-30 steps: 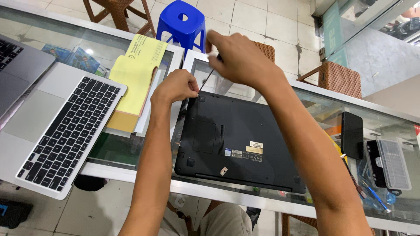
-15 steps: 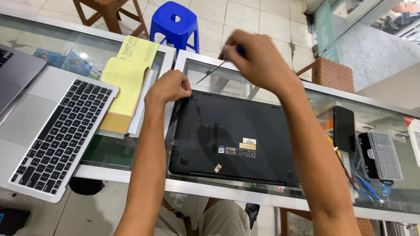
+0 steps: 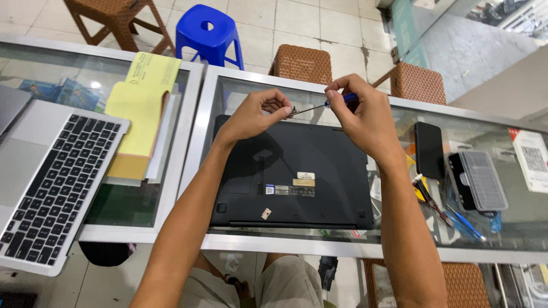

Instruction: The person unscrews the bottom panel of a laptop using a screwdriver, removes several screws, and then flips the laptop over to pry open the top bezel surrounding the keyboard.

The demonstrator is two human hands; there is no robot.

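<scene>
Spanning tiled floor (image 3: 342, 23), glass counter (image 3: 240, 91)

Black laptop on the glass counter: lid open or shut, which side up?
Shut, bottom side up: the black laptop lies flat, with underside vents, stickers and rubber feet showing.

This looks like a small computer repair shop. A glass-topped display table (image 3: 200, 102) with aluminium frames fills the frame, boxed goods visible under the glass at upper left. On it lie an overturned black laptop (image 3: 297, 182), an open silver laptop (image 3: 51, 188) at left, a yellow receipt pad (image 3: 140, 114) and a clear parts case (image 3: 482, 179) at right.
</scene>
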